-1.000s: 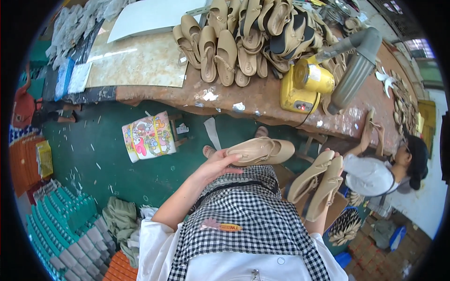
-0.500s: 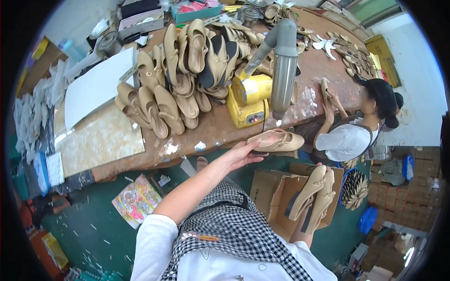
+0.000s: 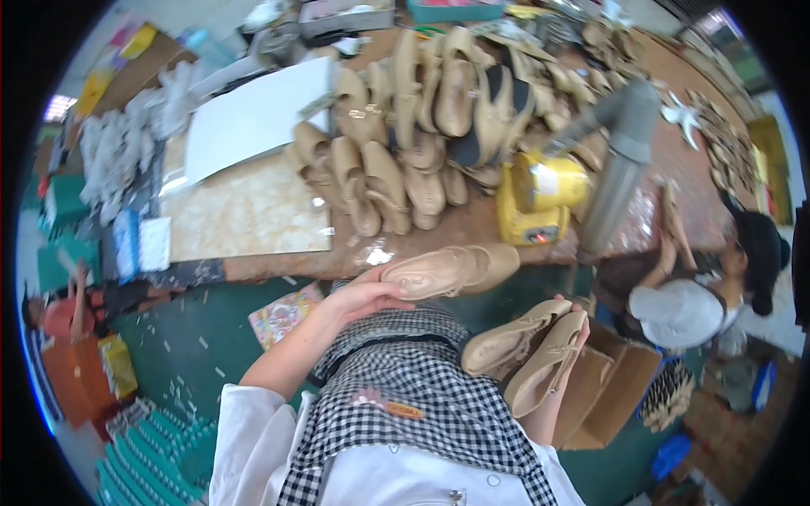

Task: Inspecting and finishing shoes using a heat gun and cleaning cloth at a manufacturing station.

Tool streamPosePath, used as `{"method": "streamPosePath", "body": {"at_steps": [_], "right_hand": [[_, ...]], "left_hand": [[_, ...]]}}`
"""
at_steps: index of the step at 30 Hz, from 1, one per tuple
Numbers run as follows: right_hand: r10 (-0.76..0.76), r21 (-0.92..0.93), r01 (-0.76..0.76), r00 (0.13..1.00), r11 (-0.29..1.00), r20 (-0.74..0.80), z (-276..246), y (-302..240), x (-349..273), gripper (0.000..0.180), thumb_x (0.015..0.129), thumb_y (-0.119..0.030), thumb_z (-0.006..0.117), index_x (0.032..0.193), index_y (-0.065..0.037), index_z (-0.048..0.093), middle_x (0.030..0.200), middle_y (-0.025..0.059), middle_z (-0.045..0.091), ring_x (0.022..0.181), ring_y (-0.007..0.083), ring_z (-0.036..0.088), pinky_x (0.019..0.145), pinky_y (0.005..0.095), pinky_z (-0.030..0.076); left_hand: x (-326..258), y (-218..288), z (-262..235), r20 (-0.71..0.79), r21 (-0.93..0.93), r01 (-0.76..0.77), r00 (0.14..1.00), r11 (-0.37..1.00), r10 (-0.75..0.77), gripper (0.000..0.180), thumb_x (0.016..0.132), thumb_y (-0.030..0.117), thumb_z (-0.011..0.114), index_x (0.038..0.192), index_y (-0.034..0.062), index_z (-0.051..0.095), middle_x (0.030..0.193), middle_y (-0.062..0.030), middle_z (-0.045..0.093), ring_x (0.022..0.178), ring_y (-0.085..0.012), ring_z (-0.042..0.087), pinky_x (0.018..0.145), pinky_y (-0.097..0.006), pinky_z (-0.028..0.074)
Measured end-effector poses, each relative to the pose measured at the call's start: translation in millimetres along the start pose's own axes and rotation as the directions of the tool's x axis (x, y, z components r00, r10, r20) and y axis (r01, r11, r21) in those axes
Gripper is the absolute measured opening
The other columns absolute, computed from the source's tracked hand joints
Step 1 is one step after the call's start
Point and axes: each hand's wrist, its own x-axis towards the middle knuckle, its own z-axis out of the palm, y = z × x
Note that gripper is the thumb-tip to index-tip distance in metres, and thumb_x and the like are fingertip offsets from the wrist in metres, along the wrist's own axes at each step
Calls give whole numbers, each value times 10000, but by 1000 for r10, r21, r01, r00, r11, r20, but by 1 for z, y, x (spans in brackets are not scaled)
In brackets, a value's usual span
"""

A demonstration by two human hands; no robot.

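My left hand grips a beige flat shoe by its heel end, toe pointing right and insole facing up. It is held in front of the table edge. On the right, my right hand holds a pair of beige shoes side by side, their openings turned toward me. Only some fingertips and the wrist of that hand show; the shoes cover the rest. Beyond my hands, several beige shoes stand and lean in a crowded group on the workbench.
A yellow machine with a grey metal nozzle stands right of the shoes. A marbled board and white sheet lie at left. An open cardboard box is at my right. A person in a black cap sits beyond it.
My view has swung left, so the bench appears farther right. The left-hand shoe has tilted to show its insole. The pair in my right hand has turned, openings now facing me.
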Motion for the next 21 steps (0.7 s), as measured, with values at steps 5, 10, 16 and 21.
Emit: {"method": "streamPosePath", "body": {"at_steps": [5, 10, 16, 21], "right_hand": [[189, 2, -192, 969, 981, 158, 12, 87, 52, 290, 909, -393, 442, 1010, -169, 597, 1143, 109, 574, 991, 278, 571, 837, 442, 496], [472, -121, -458, 832, 881, 292, 95, 187, 69, 277, 915, -362, 436, 1019, -145, 573, 1136, 127, 576, 971, 275, 583, 814, 428, 515], [811, -470, -666, 407, 579, 421, 215, 337, 106, 324, 934, -307, 414, 1075, -47, 548, 1112, 159, 585, 1020, 258, 570, 886, 378, 478], [865, -826, -350, 412, 441, 287, 303, 489, 130, 332, 937, -301, 383, 1022, -27, 552, 1146, 154, 574, 1023, 236, 561, 906, 329, 447]], "left_hand": [[-73, 17, -51, -334, -16, -428, 854, 904, 398, 639, 696, -112, 533, 1302, 48, 405, 1253, -79, 494, 1143, -178, 498, 951, -281, 424], [-119, 26, -113, -573, -49, -761, 552, 647, 606, 639, 682, -133, 532, 1283, 57, 429, 1249, -76, 499, 1165, -199, 478, 979, -321, 397], [-169, 66, -216, -716, -189, -846, 466, 499, 519, 684, 675, -164, 507, 1311, 61, 393, 1300, -129, 452, 1213, -245, 443, 1016, -367, 380], [-201, 80, -325, -799, -269, -813, 488, 515, 353, 664, 724, -130, 450, 1350, 48, 320, 1333, -153, 403, 1216, -272, 437, 1034, -378, 366]]}}
